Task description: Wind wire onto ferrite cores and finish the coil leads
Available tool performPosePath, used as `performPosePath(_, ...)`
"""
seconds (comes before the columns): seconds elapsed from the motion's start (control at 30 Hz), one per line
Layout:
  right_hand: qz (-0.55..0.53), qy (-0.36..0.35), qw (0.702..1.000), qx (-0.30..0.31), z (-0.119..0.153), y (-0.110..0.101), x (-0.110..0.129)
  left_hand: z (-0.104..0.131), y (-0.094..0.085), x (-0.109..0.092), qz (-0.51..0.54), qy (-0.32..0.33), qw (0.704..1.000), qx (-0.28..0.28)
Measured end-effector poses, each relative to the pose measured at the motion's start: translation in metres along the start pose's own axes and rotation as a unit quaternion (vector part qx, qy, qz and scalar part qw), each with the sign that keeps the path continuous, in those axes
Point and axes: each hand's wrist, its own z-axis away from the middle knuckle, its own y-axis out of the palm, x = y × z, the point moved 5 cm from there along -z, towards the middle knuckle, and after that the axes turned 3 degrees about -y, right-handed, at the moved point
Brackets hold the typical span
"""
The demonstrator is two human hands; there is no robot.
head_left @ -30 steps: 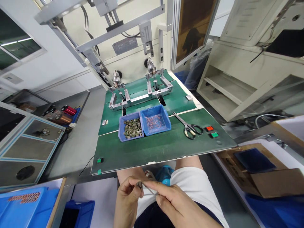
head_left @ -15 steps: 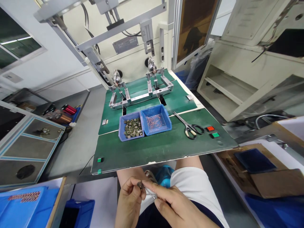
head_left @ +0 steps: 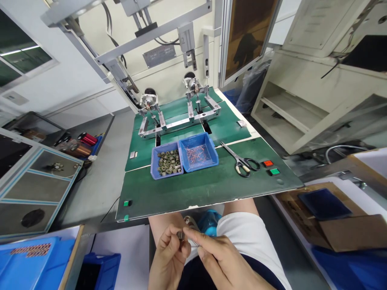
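Left hand point(head_left: 173, 249) pinching small metal part point(head_left: 180, 235), just off green tabletop's near edge point(head_left: 193, 208).

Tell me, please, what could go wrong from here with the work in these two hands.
The small metal part, pinched in the left hand short of the green tabletop, could slip and drop. The thin metal tool in the right hand is close to the left fingers, so a slip might poke them.
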Motion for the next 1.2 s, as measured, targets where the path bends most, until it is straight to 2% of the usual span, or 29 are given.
performPosePath(0.1,0.035,-0.004,0.999,-0.033,0.0,-0.002,-0.001,-0.003,0.001,-0.002,0.018,0.028,0.999,-0.025)
performPosePath(0.17,0.037,-0.01,0.999,-0.033,-0.001,-0.002,0.0,-0.004,0.003,-0.005,-0.003,0.066,0.996,-0.057)
performPosePath(0.33,0.046,-0.048,0.996,-0.051,0.0,-0.002,0.003,0.0,0.01,-0.015,-0.112,0.181,0.971,-0.108)
performPosePath(0.47,0.083,-0.096,0.99,-0.069,0.003,-0.001,0.006,0.003,0.013,-0.021,-0.201,0.22,0.947,-0.12)
performPosePath(0.57,0.109,-0.134,0.982,-0.078,0.005,-0.004,0.009,0.002,0.01,-0.02,-0.254,0.211,0.936,-0.125)
performPosePath(0.63,0.121,-0.137,0.977,-0.113,0.005,-0.013,0.007,-0.001,0.007,-0.016,-0.252,0.18,0.946,-0.094)
performPosePath(0.73,0.112,-0.063,0.971,-0.204,0.005,-0.034,-0.006,-0.002,-0.001,-0.009,-0.198,0.132,0.97,-0.042)
performPosePath(0.8,0.087,-0.006,0.967,-0.238,0.006,-0.044,-0.015,-0.002,-0.007,-0.008,-0.151,0.102,0.983,-0.034)
performPosePath(0.87,0.06,0.022,0.973,-0.222,0.005,-0.044,-0.019,-0.002,-0.014,-0.007,-0.104,0.082,0.99,-0.051)
performPosePath(1.0,0.026,0.04,0.992,-0.113,0.002,-0.025,-0.014,-0.003,-0.019,-0.007,-0.026,0.067,0.994,-0.083)
performPosePath(1.1,0.013,0.05,0.998,-0.041,0.0,-0.009,-0.009,-0.004,-0.013,-0.005,-0.005,0.046,0.997,-0.054)
performPosePath(1.2,0.029,0.058,0.998,-0.004,0.001,-0.002,-0.008,-0.005,-0.006,-0.004,-0.009,0.039,0.999,-0.031)
